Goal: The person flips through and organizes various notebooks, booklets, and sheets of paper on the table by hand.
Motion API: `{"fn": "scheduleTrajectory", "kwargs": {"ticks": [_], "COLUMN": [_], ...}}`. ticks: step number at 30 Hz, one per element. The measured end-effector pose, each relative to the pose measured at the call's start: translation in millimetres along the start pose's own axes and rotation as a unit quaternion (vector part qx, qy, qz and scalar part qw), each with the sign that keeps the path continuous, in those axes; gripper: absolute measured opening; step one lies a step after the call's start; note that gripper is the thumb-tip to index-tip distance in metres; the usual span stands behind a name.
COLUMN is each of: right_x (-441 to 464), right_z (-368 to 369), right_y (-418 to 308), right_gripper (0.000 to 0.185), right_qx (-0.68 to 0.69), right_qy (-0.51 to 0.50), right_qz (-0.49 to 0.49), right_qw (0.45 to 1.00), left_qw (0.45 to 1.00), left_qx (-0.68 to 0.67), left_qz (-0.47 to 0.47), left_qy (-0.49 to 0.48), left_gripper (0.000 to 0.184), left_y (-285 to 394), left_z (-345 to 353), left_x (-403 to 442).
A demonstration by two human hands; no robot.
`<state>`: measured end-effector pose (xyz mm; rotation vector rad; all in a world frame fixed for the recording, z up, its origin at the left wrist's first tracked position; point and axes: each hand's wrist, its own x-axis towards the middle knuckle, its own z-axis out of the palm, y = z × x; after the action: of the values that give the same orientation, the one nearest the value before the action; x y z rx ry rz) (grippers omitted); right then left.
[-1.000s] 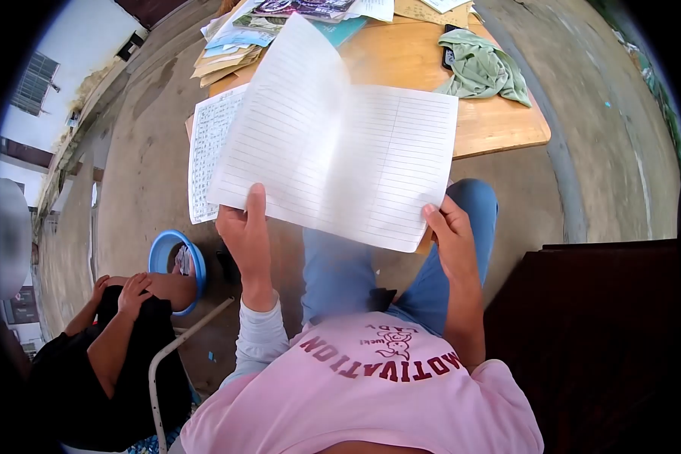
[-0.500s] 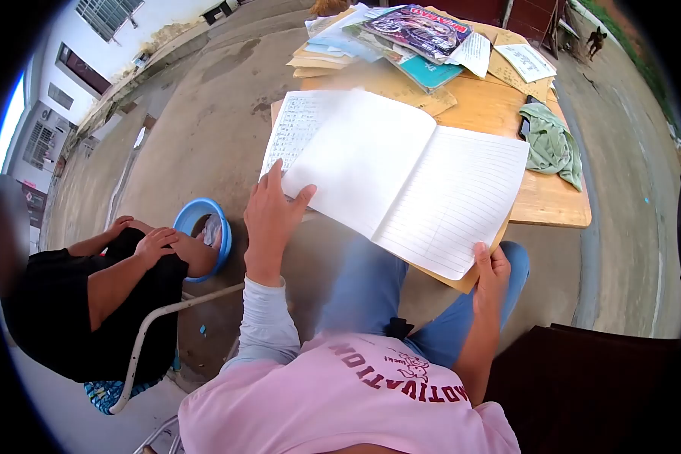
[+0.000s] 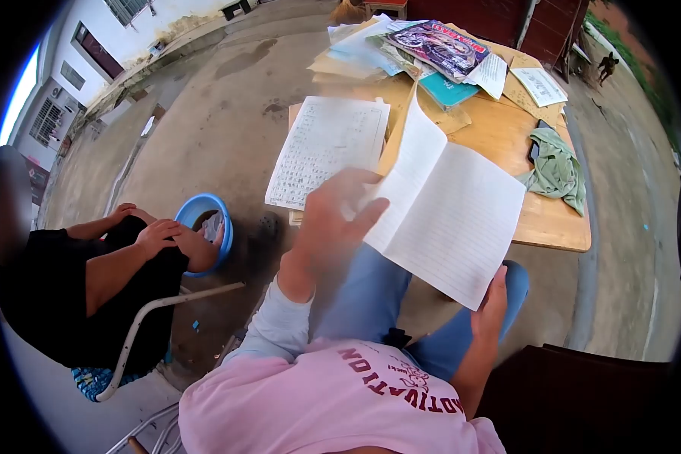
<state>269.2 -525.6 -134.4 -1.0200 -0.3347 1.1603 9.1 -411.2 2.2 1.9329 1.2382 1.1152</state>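
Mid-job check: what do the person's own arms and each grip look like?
The left grip and right grip are ungloved hands. On the left, a pale bluish-white sleeve runs down to near the wrist; the right forearm is uncovered. The shirt is pink with dark red lettering.

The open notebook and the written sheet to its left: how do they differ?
The notebook is open with its left side raised, while the written sheet lies flat. The notebook's right-hand page shows only ruled lines; the written sheet carries rows of dark marks. The right hand holds the notebook's lower corner, but not the written sheet. Both are whitish paper.
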Motion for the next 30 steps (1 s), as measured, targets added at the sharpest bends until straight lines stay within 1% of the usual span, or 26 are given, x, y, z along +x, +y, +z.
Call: {"fn": "scheduleTrajectory", "kwargs": {"ticks": [1,2,3,4,5,7,8,9,10,12,13,14,16,19,22,25,28,30], "right_x": [0.8,2.7,3.7,2.4,-0.2,-3.7,-5.4,-6.7,-7.3,-7.9,-6.3,-6.0,-5.6,0.5,10.1,14.7,31.6,52.1], "right_z": [-1.8,-4.8,-8.6,-12.5,-16.0,-12.6,-3.7,3.4,6.9,13.0,15.9,20.2,30.9,46.3,66.9,106.2,144.6,167.5], "right_y": [-0.2,-1.2,-2.9,-7.3,-13.4,-16.5,-14.4,-13.1,-13.7,-13.5,-10.9,-10.9,-15.3,-29.5,-49.6,-68.2,-72.1,-54.4], "right_gripper": [0.056,0.057,0.058,0.058,0.058,0.055,0.052,0.05,0.047,0.041,0.039,0.039,0.04,0.042,0.045,0.047,0.048,0.048], "right_qx": [0.009,0.019,0.028,0.069,0.111,0.116,0.079,0.04,-0.047,-0.218,-0.183,-0.17,-0.148,-0.169,-0.133,-0.137,-0.114,-0.098], "right_qy": [-0.031,-0.063,-0.095,-0.135,-0.174,-0.159,-0.106,-0.052,-0.056,-0.061,-0.053,-0.049,-0.044,-0.068,-0.112,-0.139,-0.217,-0.257], "right_qz": [-0.01,-0.02,-0.029,0.007,0.041,0.065,0.054,0.042,0.008,-0.06,-0.067,-0.084,-0.117,-0.162,-0.141,-0.164,-0.124,-0.081], "right_qw": [0.999,0.998,0.995,0.988,0.978,0.978,0.99,0.997,0.997,0.972,0.979,0.981,0.981,0.97,0.975,0.967,0.962,0.958], "left_qw": [0.991,0.965,0.959,0.974,0.977,0.959,0.937,0.914,0.888,0.924,0.934,0.937,0.943,0.944,0.956,0.959,0.962,0.96], "left_qx": [-0.036,-0.071,-0.061,0.014,0.091,0.239,0.308,0.365,0.42,0.35,0.313,0.301,0.277,0.289,0.251,0.24,0.211,0.222], "left_qz": [0.079,0.157,0.168,0.175,0.183,0.127,0.065,0.048,0.032,-0.086,-0.144,-0.15,-0.168,-0.11,-0.124,-0.133,-0.163,-0.155], "left_qy": [-0.1,-0.198,-0.219,-0.144,-0.068,0.081,0.153,0.17,0.186,0.126,0.095,0.089,0.08,0.114,0.087,0.074,0.064,0.066], "left_gripper": [0.036,0.041,0.049,0.048,0.047,0.044,0.042,0.042,0.042,0.041,0.041,0.04,0.038,0.034,0.033,0.035,0.034,0.035], "left_y": [2.2,3.0,3.1,-1.0,-8.0,-37.9,-66.0,-94.2,-116.4,-132.3,-135.3,-137.3,-120.0,-117.1,-110.0,-101.6,-100.0,-104.6], "left_z": [4.7,6.3,1.8,-2.9,-8.7,-20.0,-25.0,-33.0,-41.8,-61.3,-65.6,-66.5,-67.3,-61.2,-58.5,-55.9,-54.0,-51.7], "left_x": [-2.3,-3.4,-3.8,-2.6,1.3,7.9,8.8,7.5,4.5,-6.2,-9.8,-13.1,-16.4,-22.9,-24.3,-25.4,-28.7,-30.5]}}
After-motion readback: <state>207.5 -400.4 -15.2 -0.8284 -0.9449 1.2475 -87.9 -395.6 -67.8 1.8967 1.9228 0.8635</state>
